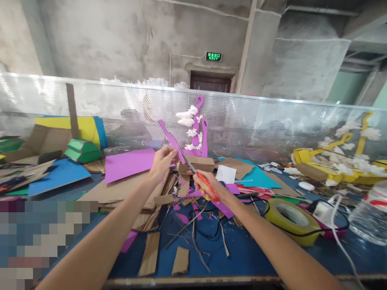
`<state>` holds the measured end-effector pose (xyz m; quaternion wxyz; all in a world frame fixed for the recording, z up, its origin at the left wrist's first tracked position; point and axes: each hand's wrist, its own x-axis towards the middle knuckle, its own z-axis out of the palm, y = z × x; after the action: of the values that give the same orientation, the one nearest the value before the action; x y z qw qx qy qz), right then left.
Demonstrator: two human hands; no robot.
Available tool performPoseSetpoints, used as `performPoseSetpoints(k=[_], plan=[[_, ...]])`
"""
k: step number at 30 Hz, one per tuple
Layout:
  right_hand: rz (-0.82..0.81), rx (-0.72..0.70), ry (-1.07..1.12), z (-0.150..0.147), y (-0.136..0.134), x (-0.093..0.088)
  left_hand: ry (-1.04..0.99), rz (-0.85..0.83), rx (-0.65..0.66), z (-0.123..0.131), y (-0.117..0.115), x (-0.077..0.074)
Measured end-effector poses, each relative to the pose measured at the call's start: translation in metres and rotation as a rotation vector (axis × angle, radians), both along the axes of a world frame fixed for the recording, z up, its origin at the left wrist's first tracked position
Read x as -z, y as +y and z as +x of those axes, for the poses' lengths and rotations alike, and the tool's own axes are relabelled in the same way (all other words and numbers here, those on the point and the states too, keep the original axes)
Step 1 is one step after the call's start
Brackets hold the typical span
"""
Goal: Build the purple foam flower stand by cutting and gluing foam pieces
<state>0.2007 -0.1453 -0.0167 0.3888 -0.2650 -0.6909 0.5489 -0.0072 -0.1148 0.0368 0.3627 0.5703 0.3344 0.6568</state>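
Observation:
My left hand [162,162] pinches a narrow purple strip of card or foam sheet [169,137], which slants up to the left beyond my fingers. My right hand [218,189] is closed around orange-handled scissors [210,189]. Their blades meet the lower end of the strip; whether they are parted is hard to tell. Just behind stands a purple piece with curled tops [204,137], with white flower-like tufts [192,133] on it. A larger purple sheet [130,164] lies left of my left hand.
Cardboard scraps [150,253] and twigs litter the blue table [236,262]. At right are a tape roll [290,219], a white cable plug [325,211], a water bottle [370,213] and a yellow construction [335,161]. A perforated metal panel [130,104] closes the back.

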Motion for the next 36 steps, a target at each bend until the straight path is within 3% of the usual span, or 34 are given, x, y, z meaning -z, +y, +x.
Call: performPoseSetpoints(k=[20, 28, 36], plan=[[0.053, 0.085, -0.023, -0.0051, -0.0026, 0.0037, 0.029, 0.008, 0.053, 0.0046, -0.0015, 0.0042], [0.149, 0.123, -0.032, -0.004, -0.0045, 0.003, 0.115, 0.009, 0.097, 0.006, 0.0001, 0.0069], [0.094, 0.108, -0.028, -0.0021, -0.0034, 0.0006, 0.121, 0.012, 0.101, 0.0055, 0.0018, 0.0074]])
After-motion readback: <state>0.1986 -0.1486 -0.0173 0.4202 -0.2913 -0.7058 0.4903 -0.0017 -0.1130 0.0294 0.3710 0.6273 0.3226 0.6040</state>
